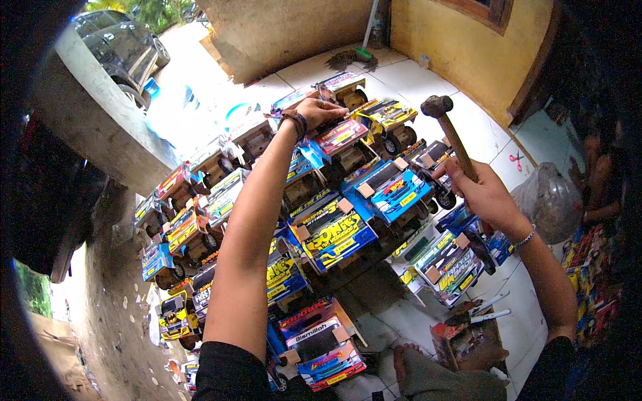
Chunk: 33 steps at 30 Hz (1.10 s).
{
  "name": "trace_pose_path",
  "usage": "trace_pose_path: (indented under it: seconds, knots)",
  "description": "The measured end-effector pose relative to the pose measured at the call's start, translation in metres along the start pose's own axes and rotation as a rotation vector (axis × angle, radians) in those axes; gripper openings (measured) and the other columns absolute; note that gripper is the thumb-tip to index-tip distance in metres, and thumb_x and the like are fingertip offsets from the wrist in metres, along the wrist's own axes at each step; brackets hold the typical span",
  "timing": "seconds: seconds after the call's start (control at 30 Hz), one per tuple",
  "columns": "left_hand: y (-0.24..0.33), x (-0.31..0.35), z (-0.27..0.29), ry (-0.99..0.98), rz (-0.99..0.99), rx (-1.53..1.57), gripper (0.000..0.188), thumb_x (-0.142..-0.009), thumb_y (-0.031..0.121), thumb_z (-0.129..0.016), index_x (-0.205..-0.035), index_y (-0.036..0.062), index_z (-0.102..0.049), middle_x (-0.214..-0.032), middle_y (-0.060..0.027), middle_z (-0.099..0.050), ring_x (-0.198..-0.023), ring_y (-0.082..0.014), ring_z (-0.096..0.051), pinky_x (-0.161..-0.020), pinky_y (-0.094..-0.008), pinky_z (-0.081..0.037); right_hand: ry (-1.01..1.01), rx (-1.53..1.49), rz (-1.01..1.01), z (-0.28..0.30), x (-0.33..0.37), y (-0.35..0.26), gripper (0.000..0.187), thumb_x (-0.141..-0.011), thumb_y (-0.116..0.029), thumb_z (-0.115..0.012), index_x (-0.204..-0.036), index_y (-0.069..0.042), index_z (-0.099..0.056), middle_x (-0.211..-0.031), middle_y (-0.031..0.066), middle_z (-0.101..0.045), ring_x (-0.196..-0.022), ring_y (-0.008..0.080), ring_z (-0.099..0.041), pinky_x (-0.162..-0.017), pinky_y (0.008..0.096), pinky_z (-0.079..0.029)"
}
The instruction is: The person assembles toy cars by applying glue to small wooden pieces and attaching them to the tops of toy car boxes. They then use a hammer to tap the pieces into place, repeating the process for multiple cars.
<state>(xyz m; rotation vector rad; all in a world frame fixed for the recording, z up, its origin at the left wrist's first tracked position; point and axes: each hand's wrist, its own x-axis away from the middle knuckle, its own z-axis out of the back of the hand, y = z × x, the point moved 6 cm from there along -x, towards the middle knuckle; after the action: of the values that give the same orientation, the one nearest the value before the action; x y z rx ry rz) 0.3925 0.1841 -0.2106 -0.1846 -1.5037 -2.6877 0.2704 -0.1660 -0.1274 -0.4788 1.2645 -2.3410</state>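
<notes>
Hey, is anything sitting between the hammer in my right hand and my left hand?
Yes: across the picture, a yellow toy truck sits between the hammer, gripped in your right hand, and your left hand. The hammer looks held above it, so the path over the top seems open, though one view can't settle height.

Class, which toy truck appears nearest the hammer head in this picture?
The yellow-fronted truck, just left of the hammer head; the other trucks appear farther from it.
</notes>
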Motion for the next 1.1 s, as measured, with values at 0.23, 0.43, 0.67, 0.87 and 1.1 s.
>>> trace_pose_path:
  seconds: [0.23, 0.43, 0.67, 0.87, 1.1]
  knots:
    - [0.002, 0.002, -0.001, 0.042, 0.042, -0.033, 0.041, -0.085, 0.041, -0.074, -0.110, 0.0082, -0.074, -0.100, -0.0018, -0.073, -0.089, -0.0088, -0.064, -0.082, -0.0247, -0.051, -0.025, -0.028, -0.174, -0.002, -0.013, -0.006, 0.045, -0.099, -0.049, -0.050, -0.104, -0.007, -0.066, -0.067, -0.0045, -0.047, -0.058, 0.0060, -0.041, -0.048, 0.0244, -0.032]
    - [0.001, 0.003, -0.002, 0.032, 0.036, 0.017, 0.040, -0.084, 0.039, -0.075, -0.109, 0.0075, -0.074, -0.098, -0.0011, -0.073, -0.088, -0.0084, -0.064, -0.082, -0.0244, -0.051, -0.023, 0.161, -0.067, -0.007, -0.034, -0.015, 0.039, -0.097, -0.038, -0.055, -0.112, -0.003, -0.060, -0.074, 0.0001, -0.054, -0.061, 0.0089, -0.049, -0.052, 0.0251, -0.040]
    - [-0.007, -0.006, -0.002, 0.040, -0.014, 0.073, 0.038, -0.084, 0.035, -0.077, -0.109, 0.0054, -0.073, -0.099, -0.0017, -0.073, -0.089, -0.0091, -0.064, -0.084, -0.0246, -0.052, 0.056, -0.169, -0.014, -0.014, -0.079, -0.027, 0.033, -0.098, -0.024, -0.053, -0.125, -0.006, -0.047, -0.076, -0.0013, -0.050, -0.049, 0.0044, -0.042, -0.041, 0.0186, -0.035]
    - [-0.002, -0.005, 0.001, 0.115, -0.030, -0.124, 0.032, -0.086, 0.031, -0.075, -0.108, 0.0076, -0.074, -0.101, -0.0027, -0.073, -0.089, -0.0096, -0.064, -0.085, -0.0250, -0.052, 0.023, 0.181, 0.193, -0.036, -0.101, -0.027, 0.047, -0.102, -0.030, -0.049, -0.147, -0.019, -0.042, -0.069, -0.0022, -0.050, -0.058, 0.0054, -0.049, -0.051, 0.0231, -0.040]
    - [-0.013, -0.017, 0.002, 0.031, -0.053, -0.001, 0.030, -0.087, 0.025, -0.075, -0.109, 0.0051, -0.073, -0.101, -0.0036, -0.073, -0.086, -0.0100, -0.064, -0.084, -0.0238, -0.051, 0.055, 0.498, 0.347, -0.053, -0.105, -0.019, 0.046, -0.101, -0.024, -0.046, -0.146, -0.026, -0.041, -0.078, 0.0181, -0.066, -0.062, 0.0259, -0.063, -0.061, 0.0391, -0.049]
